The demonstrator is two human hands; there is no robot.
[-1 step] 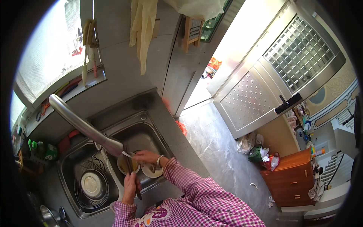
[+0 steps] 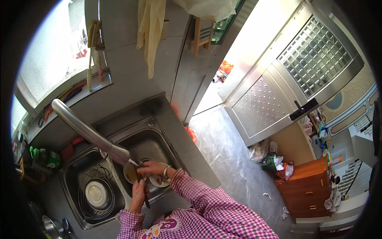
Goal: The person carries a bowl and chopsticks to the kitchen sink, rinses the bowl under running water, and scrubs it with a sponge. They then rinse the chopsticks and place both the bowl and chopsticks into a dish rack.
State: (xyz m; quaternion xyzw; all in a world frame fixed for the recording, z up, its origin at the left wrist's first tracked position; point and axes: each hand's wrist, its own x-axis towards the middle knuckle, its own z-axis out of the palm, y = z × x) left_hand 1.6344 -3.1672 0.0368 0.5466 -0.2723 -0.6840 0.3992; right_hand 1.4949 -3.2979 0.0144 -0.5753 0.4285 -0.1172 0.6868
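Observation:
Over the right sink basin (image 2: 149,143), my left hand (image 2: 138,194) is closed round thin brown sticks (image 2: 147,204) that look like chopsticks. Their lower ends stick out below my fingers. Just above it, my right hand (image 2: 152,168) has its fingers closed at the upper part of the sticks, by the tap spout (image 2: 121,154), where water runs. What lies under those fingers is partly hidden. Beneath my hands sit a bowl (image 2: 129,171) with something yellowish in it and a pale bowl (image 2: 161,181), both partly covered by my hands.
In the left basin stand a metal pan (image 2: 96,195) and a wire whisk or rack (image 2: 95,174). A green bottle (image 2: 53,160) stands left of the sink. Metal bowls (image 2: 51,226) lie at the lower left. Right of the counter are a metal door (image 2: 258,107) and wooden cabinet (image 2: 304,191).
My right hand has shifted slightly left and down along the sticks, nearer my left hand. My left hand has barely moved.

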